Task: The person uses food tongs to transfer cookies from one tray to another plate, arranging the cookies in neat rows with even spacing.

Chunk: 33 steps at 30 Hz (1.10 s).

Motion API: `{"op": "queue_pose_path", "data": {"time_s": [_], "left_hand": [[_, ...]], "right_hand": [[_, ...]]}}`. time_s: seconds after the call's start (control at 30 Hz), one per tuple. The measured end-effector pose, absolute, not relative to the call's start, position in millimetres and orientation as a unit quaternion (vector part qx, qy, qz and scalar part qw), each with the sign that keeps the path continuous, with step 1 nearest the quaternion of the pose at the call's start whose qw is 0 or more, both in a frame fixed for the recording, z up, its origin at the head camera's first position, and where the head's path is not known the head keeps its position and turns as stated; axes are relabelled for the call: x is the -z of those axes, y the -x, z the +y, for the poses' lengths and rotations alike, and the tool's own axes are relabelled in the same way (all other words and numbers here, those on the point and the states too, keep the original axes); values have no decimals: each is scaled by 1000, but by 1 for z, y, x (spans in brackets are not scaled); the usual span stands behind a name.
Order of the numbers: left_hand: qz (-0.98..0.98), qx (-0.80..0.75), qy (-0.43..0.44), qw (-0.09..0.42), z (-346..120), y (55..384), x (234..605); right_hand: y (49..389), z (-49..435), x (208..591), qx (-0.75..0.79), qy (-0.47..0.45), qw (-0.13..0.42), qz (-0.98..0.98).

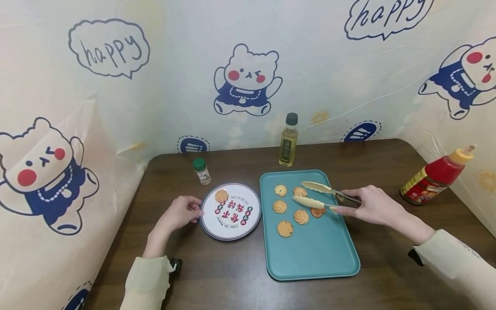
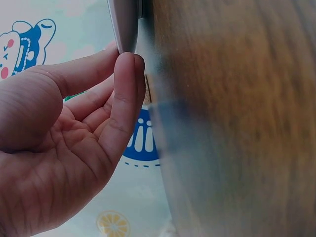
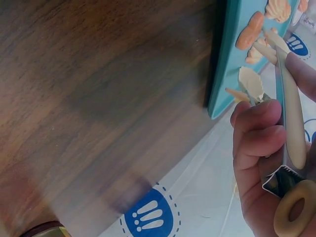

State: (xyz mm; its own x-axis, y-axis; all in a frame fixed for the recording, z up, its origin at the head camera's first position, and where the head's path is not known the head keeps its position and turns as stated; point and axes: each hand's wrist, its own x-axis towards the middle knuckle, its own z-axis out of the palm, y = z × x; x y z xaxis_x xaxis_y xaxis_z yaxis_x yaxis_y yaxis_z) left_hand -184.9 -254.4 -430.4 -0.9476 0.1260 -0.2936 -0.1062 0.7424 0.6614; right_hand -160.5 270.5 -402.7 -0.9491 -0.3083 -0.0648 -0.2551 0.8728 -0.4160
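In the head view my left hand point(image 1: 181, 213) pinches the left rim of a round white plate point(image 1: 232, 232) with printed red characters; the left wrist view shows thumb and fingertips at the plate's edge point(image 2: 127, 29). One swirled cookie point(image 1: 221, 196) lies on the plate. My right hand point(image 1: 373, 206) grips tongs point(image 1: 315, 202) with cream tips and metal arms. The tongs are spread over a teal tray point(image 1: 314, 258), their tips near a flower-shaped cookie point(image 1: 299, 192). Several other cookies point(image 1: 285, 229) lie on the tray, one partly hidden under the lower tong arm.
Behind the plate stands a green-capped shaker point(image 1: 202, 171). An oil bottle point(image 1: 288, 140) is upright behind the tray. At the far right is a red sauce bottle point(image 1: 435, 176) with a yellow cap. A printed cloth point(image 1: 174, 86) hangs around the brown wooden table point(image 1: 221, 275).
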Motion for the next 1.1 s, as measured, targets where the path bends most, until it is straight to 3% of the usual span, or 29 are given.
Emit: {"op": "queue_pose_path", "data": {"time_s": [1.1], "left_hand": [[918,-361,-7,162,-255,186,432]], "right_hand": [[162,266,400,215,153,66,962]]}}
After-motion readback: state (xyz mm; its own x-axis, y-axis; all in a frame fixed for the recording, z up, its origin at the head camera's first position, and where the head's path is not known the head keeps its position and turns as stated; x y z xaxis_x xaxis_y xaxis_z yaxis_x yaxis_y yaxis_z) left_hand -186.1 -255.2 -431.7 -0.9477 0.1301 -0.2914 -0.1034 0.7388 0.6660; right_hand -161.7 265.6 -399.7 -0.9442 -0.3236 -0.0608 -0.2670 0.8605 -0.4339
